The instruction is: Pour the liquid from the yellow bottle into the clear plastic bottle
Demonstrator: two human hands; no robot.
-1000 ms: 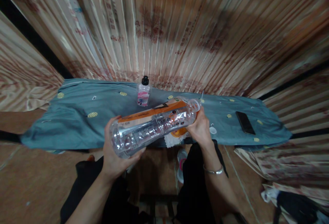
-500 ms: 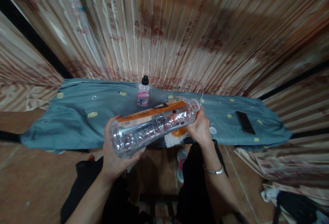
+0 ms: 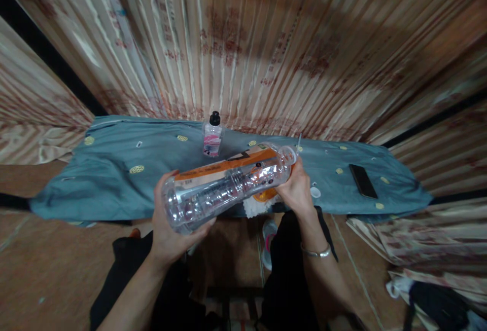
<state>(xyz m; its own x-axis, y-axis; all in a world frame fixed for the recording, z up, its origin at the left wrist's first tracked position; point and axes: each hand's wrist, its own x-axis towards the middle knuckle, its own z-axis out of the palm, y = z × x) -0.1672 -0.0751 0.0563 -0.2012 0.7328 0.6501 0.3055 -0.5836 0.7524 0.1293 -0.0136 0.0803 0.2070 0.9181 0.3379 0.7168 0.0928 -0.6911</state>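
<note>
A big clear plastic bottle [image 3: 205, 194] with an orange label lies tilted across the middle of the view, its uncapped neck up toward the right. Wrapped around its base is my left hand [image 3: 171, 234], thumb along the underside. At the neck end, my right hand [image 3: 297, 186] is closed on the bottle, though its fingertips are mostly hidden behind it. A thin pale stick [image 3: 300, 141] shows just above the right hand; whether the fingers hold it, I cannot tell. Partly covered by the bottle is an orange item [image 3: 264, 195] with a white scalloped edge.
A blue-green cloth [image 3: 114, 184] covers the low table. On it stand a small black-capped bottle [image 3: 212, 138] with a pink label, a dark phone [image 3: 362, 181] and a white round cap [image 3: 315, 192]. Pleated curtains [image 3: 236, 57] hang behind; a dark bag [image 3: 437, 305] lies at lower right.
</note>
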